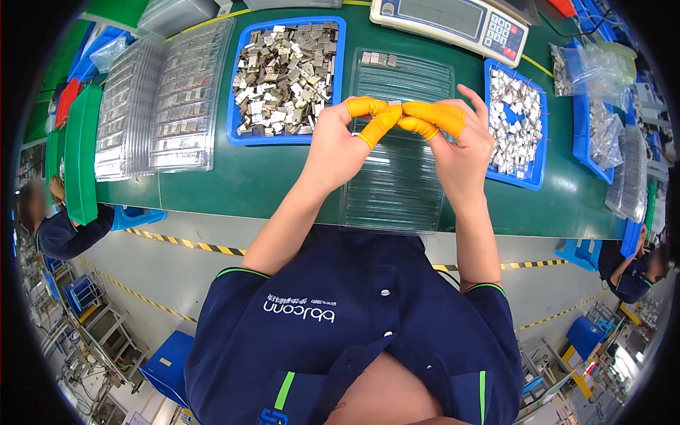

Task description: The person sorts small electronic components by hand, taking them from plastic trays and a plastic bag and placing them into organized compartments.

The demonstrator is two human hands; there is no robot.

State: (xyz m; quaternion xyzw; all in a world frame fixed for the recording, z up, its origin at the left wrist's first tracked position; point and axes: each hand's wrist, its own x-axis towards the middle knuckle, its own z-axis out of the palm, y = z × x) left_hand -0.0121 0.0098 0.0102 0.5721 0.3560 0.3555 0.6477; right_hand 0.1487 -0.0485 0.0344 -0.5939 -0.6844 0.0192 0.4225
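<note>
I see a weighing scale (453,23) at the far edge of the green bench; its grey display screen (440,14) is a long rectangle, with a keypad (501,34) of pale and red keys just to its right. At the right end, clear plastic bags (598,106) of small metal parts lie heaped over a blue tray (582,124). Another clear bag (110,51) sits at the far left, beside the stacks of clear blister trays (156,99). I cannot make out any labels or signs.
</note>
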